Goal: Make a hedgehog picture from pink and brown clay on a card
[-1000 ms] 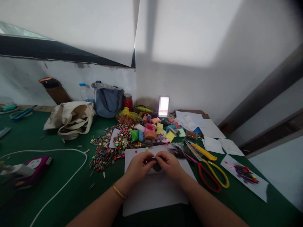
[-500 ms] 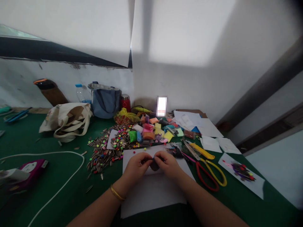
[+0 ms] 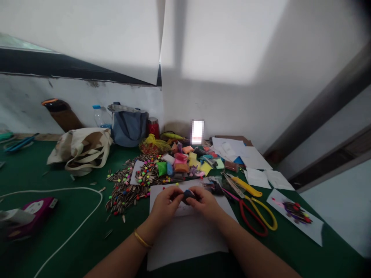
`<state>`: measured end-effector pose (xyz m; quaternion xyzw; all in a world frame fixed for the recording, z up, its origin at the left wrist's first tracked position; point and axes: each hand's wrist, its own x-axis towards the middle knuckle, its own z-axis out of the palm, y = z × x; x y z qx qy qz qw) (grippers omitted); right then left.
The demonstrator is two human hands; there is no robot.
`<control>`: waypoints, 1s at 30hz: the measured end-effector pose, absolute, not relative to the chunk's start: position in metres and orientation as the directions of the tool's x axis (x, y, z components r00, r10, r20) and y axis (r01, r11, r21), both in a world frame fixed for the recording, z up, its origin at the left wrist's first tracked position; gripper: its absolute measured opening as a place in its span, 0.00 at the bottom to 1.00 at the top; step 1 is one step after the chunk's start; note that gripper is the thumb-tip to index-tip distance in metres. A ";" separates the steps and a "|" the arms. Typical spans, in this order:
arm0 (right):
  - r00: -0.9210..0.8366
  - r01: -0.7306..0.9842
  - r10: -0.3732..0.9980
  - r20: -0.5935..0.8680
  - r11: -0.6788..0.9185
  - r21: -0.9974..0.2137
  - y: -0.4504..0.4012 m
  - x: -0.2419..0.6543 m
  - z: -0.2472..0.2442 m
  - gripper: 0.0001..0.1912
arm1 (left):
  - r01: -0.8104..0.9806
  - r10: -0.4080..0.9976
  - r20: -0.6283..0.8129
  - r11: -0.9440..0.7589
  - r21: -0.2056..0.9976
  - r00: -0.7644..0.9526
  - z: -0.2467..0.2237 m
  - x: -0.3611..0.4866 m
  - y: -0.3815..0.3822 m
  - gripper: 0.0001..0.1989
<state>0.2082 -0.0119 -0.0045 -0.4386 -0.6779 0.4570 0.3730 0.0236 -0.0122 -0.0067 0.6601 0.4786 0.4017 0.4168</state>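
Observation:
Between the fingertips of both hands is a small dark lump of modelling clay [image 3: 189, 196], partly covered by the fingers. My left hand [image 3: 166, 202] pinches it from the left, with a gold bangle on that wrist. From the other side, my right hand [image 3: 205, 202] has its thumb and fingers closed on the same lump. Both hands are over a white sheet of paper [image 3: 188, 239]. Just beyond them lie packets of coloured clay [image 3: 181, 167] and a heap of striped sunflower seeds [image 3: 124, 193] mixed with small bright pompoms.
Right of my hands lie scissors [image 3: 253, 218] with red and yellow handles and a yellow cutter [image 3: 247, 186]. A card with a seed-covered figure [image 3: 297, 212] is farther right. Bags [image 3: 129, 125] stand by the wall; a white cable [image 3: 84, 222] crosses the left side.
The dark clay has turned between my fingers and more of its top shows now. My fingers have shifted around it; both hands stay in nearly the same place.

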 end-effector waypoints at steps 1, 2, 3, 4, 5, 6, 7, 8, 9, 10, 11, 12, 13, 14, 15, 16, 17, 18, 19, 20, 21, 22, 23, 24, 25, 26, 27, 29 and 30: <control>-0.334 0.273 0.936 0.110 0.208 -0.939 -0.011 0.208 -0.006 0.08 | 0.287 0.970 0.124 -0.182 0.940 0.210 -0.006 0.024 -0.012 0.08; -0.325 0.294 0.938 0.117 0.218 -0.931 -0.011 0.209 -0.007 0.07 | 0.284 0.971 0.120 -0.177 0.942 0.208 -0.005 0.024 -0.012 0.08; -0.311 0.311 0.942 0.127 0.227 -0.923 -0.010 0.209 -0.007 0.07 | 0.291 0.970 0.119 -0.179 0.940 0.212 -0.004 0.024 -0.012 0.08; -0.296 0.328 0.945 0.141 0.239 -0.914 -0.010 0.210 -0.008 0.07 | 0.306 0.968 0.124 -0.188 0.933 0.218 -0.003 0.024 -0.012 0.07; -0.288 0.346 0.945 0.155 0.254 -0.903 -0.009 0.210 -0.007 0.07 | 0.329 0.966 0.130 -0.200 0.923 0.222 -0.002 0.024 -0.013 0.07; -0.289 0.367 0.942 0.170 0.273 -0.890 -0.009 0.210 -0.007 0.07 | 0.356 0.965 0.138 -0.212 0.910 0.222 -0.001 0.025 -0.013 0.06; -0.295 0.384 0.938 0.182 0.291 -0.876 -0.009 0.211 -0.005 0.07 | 0.380 0.965 0.145 -0.221 0.898 0.219 -0.001 0.025 -0.013 0.07; -0.308 0.394 0.933 0.186 0.303 -0.868 -0.010 0.211 -0.004 0.07 | 0.397 0.966 0.149 -0.225 0.890 0.214 0.000 0.025 -0.014 0.08; -0.321 0.399 0.929 0.184 0.309 -0.863 -0.010 0.211 -0.003 0.07 | 0.402 0.966 0.146 -0.222 0.888 0.213 0.000 0.025 -0.014 0.09; -0.333 0.402 0.926 0.179 0.311 -0.861 -0.011 0.211 -0.001 0.07 | 0.396 0.966 0.136 -0.216 0.893 0.220 0.000 0.025 -0.014 0.10; -0.339 0.405 0.924 0.175 0.311 -0.860 -0.011 0.211 0.000 0.07 | 0.382 0.965 0.122 -0.206 0.901 0.233 0.000 0.025 -0.015 0.10; -0.341 0.409 0.924 0.171 0.310 -0.859 -0.011 0.210 0.000 0.07 | 0.368 0.963 0.107 -0.196 0.909 0.247 0.000 0.024 -0.015 0.11; -0.342 0.411 0.925 0.165 0.306 -0.859 -0.011 0.210 0.000 0.07 | 0.358 0.961 0.094 -0.186 0.915 0.259 0.000 0.024 -0.014 0.11; -0.341 0.409 0.927 0.160 0.299 -0.862 -0.011 0.210 0.000 0.07 | 0.353 0.961 0.084 -0.177 0.919 0.262 -0.001 0.024 -0.014 0.11; -0.338 0.405 0.929 0.154 0.291 -0.867 -0.011 0.210 -0.001 0.07 | 0.354 0.963 0.080 -0.171 0.920 0.258 -0.001 0.024 -0.014 0.12; -0.333 0.403 0.931 0.150 0.285 -0.870 -0.011 0.211 -0.002 0.07 | 0.360 0.965 0.077 -0.167 0.918 0.250 -0.001 0.023 -0.013 0.11; -0.326 0.405 0.933 0.150 0.281 -0.870 -0.011 0.211 -0.002 0.07 | 0.371 0.966 0.075 -0.166 0.914 0.247 -0.001 0.023 -0.013 0.11; -0.320 0.412 0.935 0.153 0.283 -0.866 -0.010 0.211 -0.003 0.07 | 0.384 0.966 0.072 -0.167 0.908 0.248 -0.001 0.023 -0.013 0.11; -0.315 0.419 0.936 0.161 0.289 -0.861 -0.010 0.211 -0.004 0.07 | 0.398 0.965 0.070 -0.169 0.902 0.252 0.000 0.023 -0.013 0.11; -0.313 0.424 0.935 0.167 0.295 -0.856 -0.010 0.211 -0.004 0.07 | 0.411 0.965 0.066 -0.170 0.895 0.255 0.001 0.023 -0.013 0.10; -0.318 0.425 0.933 0.167 0.298 -0.855 -0.010 0.212 -0.005 0.07 | 0.422 0.964 0.061 -0.169 0.891 0.259 0.002 0.023 -0.013 0.10; -0.323 0.424 0.932 0.165 0.298 -0.855 -0.009 0.212 -0.005 0.07 | 0.428 0.963 0.055 -0.168 0.888 0.263 0.002 0.023 -0.013 0.10; -0.326 0.429 0.931 0.165 0.302 -0.851 -0.009 0.212 -0.006 0.07 | 0.429 0.962 0.052 -0.167 0.888 0.268 0.003 0.023 -0.013 0.11; -0.330 0.442 0.929 0.171 0.311 -0.841 -0.008 0.213 -0.007 0.07 | 0.425 0.960 0.051 -0.169 0.889 0.275 0.003 0.023 -0.013 0.11; -0.330 0.462 0.926 0.182 0.327 -0.824 -0.007 0.213 -0.007 0.07 | 0.419 0.957 0.051 -0.173 0.891 0.285 0.002 0.023 -0.012 0.11; -0.327 0.487 0.924 0.197 0.344 -0.803 -0.007 0.214 -0.008 0.06 | 0.411 0.954 0.052 -0.176 0.895 0.295 0.002 0.022 -0.012 0.11; -0.324 0.512 0.923 0.207 0.355 -0.782 -0.006 0.215 -0.008 0.06 | 0.403 0.951 0.050 -0.177 0.898 0.305 0.001 0.021 -0.011 0.11; -0.318 0.542 0.929 0.191 0.344 -0.767 -0.005 0.216 -0.009 0.07 | 0.404 0.950 0.038 -0.167 0.899 0.310 -0.001 0.017 -0.007 0.13; -0.311 0.549 0.935 0.171 0.324 -0.771 -0.005 0.217 -0.008 0.07 | 0.423 0.952 0.032 -0.166 0.891 0.305 -0.002 0.015 -0.005 0.14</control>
